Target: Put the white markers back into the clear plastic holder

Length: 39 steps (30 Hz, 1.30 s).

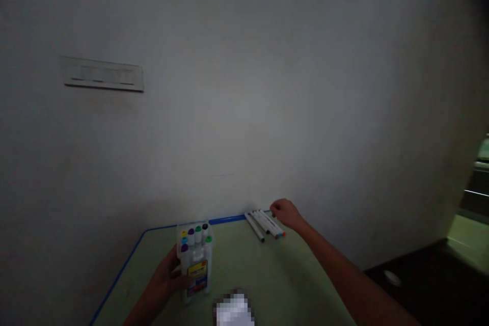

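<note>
My left hand (170,276) is wrapped round the side of a clear plastic marker case (196,260), which stands upright on the green table (233,270). Several markers with purple, blue, yellow, green and black ends stand in the case, and a yellow and blue label shows on its front. Several white markers (263,224) lie side by side near the table's back edge, with green, blue and orange ends toward me. Just right of their far ends is my right hand (283,210), its fingers curled together; whether it holds anything is hidden.
A pale wall (244,112) rises behind the table's blue edge (227,219). A blurred rectangular object (234,309) lies at the front of the table. On the wall at left is a switch plate (103,74). Dark floor (416,275) shows at right.
</note>
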Available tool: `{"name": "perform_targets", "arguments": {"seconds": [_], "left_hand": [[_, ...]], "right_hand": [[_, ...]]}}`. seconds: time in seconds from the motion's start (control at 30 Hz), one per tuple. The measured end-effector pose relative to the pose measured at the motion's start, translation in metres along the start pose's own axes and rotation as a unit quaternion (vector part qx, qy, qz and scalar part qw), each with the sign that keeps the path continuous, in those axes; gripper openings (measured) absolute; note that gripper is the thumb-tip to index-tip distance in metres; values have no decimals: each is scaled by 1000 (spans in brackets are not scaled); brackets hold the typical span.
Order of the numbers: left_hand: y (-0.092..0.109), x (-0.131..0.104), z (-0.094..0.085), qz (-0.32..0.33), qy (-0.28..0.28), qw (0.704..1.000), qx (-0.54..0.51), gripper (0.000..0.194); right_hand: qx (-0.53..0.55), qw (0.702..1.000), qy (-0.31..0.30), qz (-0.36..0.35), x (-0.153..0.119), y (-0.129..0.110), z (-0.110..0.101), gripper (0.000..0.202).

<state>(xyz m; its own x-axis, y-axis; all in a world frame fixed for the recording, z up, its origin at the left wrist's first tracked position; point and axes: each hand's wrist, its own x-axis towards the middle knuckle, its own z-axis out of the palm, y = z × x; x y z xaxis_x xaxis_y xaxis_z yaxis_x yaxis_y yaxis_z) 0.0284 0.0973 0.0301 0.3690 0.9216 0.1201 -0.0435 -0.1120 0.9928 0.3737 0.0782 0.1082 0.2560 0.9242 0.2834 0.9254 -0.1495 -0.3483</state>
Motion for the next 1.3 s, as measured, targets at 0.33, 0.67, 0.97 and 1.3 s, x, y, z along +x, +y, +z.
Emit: {"name": "perform_targets", "arguments": {"seconds": [0.33,0.67,0.97,1.3], "left_hand": [[5,-2,5,-13,44,999,-6,61],[-4,1,1,-4,61,998,-2,63],[6,-3,6,-17,53,998,5,63],[9,-5,8,-20,65,998,2,60]], "right_hand": [[-71,993,-34,90,-12,71,64,23],[-105,988,-47,99,-2,69,89,23],[-116,988,-30,93,-6,69,90,24],[-57,991,65,103,-16,78,65,28]]}}
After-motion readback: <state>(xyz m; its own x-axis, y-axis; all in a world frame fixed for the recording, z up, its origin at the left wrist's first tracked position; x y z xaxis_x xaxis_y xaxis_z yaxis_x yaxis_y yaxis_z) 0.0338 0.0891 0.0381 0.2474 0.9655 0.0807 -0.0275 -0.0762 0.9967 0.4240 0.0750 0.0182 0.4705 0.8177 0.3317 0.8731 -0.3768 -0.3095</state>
